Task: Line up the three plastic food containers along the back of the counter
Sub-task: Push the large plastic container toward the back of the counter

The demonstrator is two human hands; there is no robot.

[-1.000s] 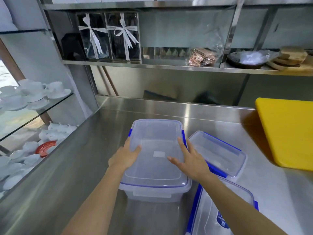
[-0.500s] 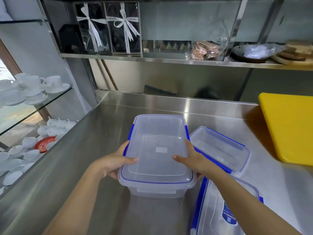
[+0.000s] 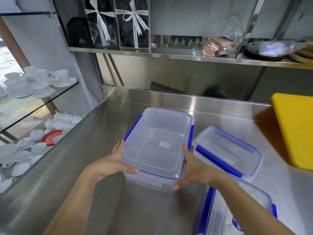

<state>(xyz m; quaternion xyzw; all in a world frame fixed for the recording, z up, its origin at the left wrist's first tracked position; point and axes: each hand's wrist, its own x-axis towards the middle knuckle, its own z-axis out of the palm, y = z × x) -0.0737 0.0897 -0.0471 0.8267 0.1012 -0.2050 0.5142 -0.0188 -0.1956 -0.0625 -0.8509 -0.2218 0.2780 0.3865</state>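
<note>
A large clear plastic container (image 3: 157, 141) with blue clips and a closed lid sits mid-counter. My left hand (image 3: 116, 160) grips its near-left side and my right hand (image 3: 191, 168) grips its near-right corner. A smaller clear container (image 3: 227, 150) with blue clips lies to its right, turned at an angle. A third clear container (image 3: 237, 214) with a blue label sits at the near right, partly hidden under my right forearm. All three stand on the steel counter (image 3: 84, 158).
A yellow cutting board (image 3: 296, 128) lies at the right edge. The steel backsplash (image 3: 177, 97) bounds the counter's back, with a shelf (image 3: 169, 55) of boxed items above. Glass shelves hold white cups and teapots (image 3: 39, 82) to the left.
My hands have slid from the lid's top down to the large container's near sides and now grip it. The container sits slightly farther back and turned a little clockwise.
</note>
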